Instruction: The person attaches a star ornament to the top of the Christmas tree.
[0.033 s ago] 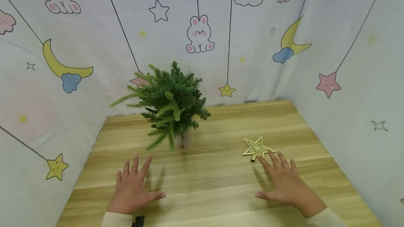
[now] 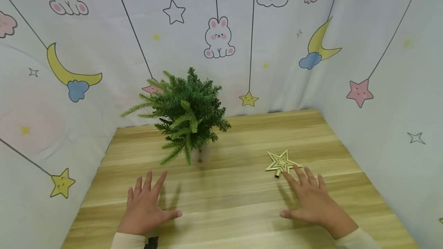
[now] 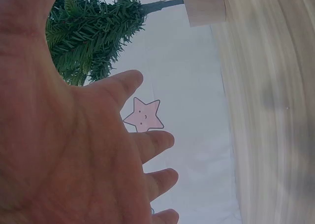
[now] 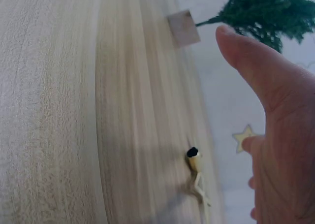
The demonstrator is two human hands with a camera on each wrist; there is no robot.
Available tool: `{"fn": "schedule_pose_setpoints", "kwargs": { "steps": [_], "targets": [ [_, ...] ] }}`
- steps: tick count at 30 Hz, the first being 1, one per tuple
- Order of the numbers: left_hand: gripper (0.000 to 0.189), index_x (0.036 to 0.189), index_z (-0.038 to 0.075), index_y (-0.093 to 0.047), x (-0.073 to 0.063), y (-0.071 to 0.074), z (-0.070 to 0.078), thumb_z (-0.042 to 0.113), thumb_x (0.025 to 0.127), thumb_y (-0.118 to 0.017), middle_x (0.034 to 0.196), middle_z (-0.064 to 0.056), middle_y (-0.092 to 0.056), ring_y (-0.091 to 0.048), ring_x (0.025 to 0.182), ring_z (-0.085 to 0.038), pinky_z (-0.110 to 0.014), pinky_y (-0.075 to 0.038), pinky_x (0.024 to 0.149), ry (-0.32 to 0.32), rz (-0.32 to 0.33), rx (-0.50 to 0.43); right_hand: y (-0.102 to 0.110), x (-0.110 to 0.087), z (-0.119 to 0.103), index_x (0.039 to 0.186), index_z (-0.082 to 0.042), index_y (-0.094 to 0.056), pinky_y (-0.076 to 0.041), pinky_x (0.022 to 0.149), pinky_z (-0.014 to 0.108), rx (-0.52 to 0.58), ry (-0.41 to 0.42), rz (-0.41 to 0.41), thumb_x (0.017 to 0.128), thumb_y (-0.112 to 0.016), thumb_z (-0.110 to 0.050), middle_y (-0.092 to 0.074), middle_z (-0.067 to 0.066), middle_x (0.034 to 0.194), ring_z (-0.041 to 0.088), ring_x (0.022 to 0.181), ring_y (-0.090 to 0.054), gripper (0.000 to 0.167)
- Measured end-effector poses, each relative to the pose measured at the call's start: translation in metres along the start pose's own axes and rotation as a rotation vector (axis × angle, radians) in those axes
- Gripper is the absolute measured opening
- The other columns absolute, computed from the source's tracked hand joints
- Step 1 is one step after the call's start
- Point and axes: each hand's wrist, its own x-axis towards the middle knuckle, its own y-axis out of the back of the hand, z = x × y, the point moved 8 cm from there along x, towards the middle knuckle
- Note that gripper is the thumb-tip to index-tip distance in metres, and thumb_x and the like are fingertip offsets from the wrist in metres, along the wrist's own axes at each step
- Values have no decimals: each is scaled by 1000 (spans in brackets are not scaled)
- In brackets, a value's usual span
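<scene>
A small artificial Christmas tree (image 2: 194, 110) stands upright at the back left of the table, on a pale wooden base (image 3: 205, 6). My left hand (image 2: 143, 206) hovers in front of it with fingers spread, holding nothing. To the right lies a gold star tree topper (image 2: 281, 161), flat on the wood, its short hollow socket (image 4: 193, 154) facing me. Just in front of the star is my right hand (image 2: 313, 203), fingers spread and straight, nothing held. In the head view its fingertips overlap the star's edge; the right wrist view shows them above the table.
The wood-grain table (image 2: 228, 195) meets a white printed cloth (image 2: 277, 49) at the back and both sides. A small black object (image 2: 151, 242) sits beside the left sleeve at the bottom edge.
</scene>
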Motion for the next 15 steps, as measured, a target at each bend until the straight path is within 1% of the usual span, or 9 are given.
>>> {"fn": "schedule_pose_setpoints", "kwargs": {
  "steps": [10,15],
  "targets": [
    [130,164,19,-34,0,-5,-2,83,61,-81,163,-38,-19,-15,144,-69,-87,-11,106,1,-11,-2,0,0,0,160,-15,-39,-20,107,84,-7,7,12,71,-69,-87,-28,26,164,58,148,-24,118],
    [130,164,20,-33,1,-5,-1,83,60,-81,163,-37,-18,-15,144,-68,-86,-11,108,-18,10,-6,1,0,0,160,-16,-39,-21,108,84,-11,9,28,71,-70,-86,-28,26,164,59,147,-25,118]
  ]
}}
